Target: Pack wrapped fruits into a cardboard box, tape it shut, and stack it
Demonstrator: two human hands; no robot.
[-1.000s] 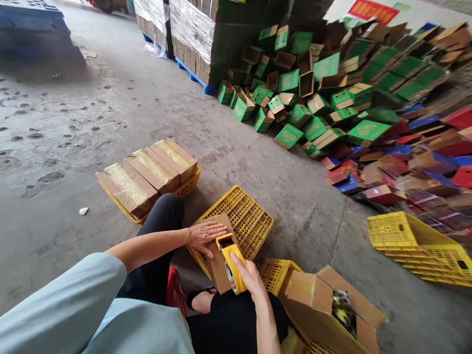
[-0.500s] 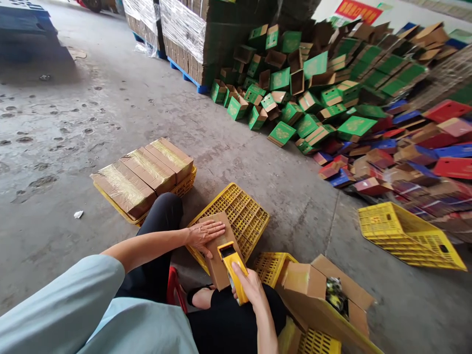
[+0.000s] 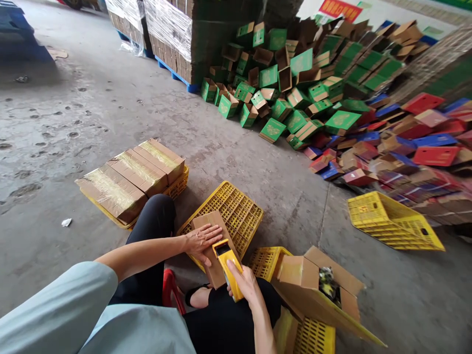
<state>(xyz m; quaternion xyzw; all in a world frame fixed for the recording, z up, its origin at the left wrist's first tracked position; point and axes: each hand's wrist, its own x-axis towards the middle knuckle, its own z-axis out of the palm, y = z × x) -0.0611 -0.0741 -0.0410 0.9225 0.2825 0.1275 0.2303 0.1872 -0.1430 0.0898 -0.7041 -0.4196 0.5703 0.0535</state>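
Left hand (image 3: 202,243): fingers spread flat on carton (image 3: 216,277).
Right hand (image 3: 243,283): fingers wrapped around tape dispenser (image 3: 227,262).
Red banner (image 3: 339,10): one o'clock, lettering illegible.

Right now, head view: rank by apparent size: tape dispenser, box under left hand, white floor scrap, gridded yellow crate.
1. Gridded yellow crate, partly hidden
2. Box under the left hand
3. Tape dispenser, partly gripped
4. White floor scrap

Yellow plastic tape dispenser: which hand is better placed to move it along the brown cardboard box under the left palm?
Probably the right hand: it holds the tape dispenser, front end over the cardboard box. The left hand lies spread on this box, so it seems better placed for steadying.
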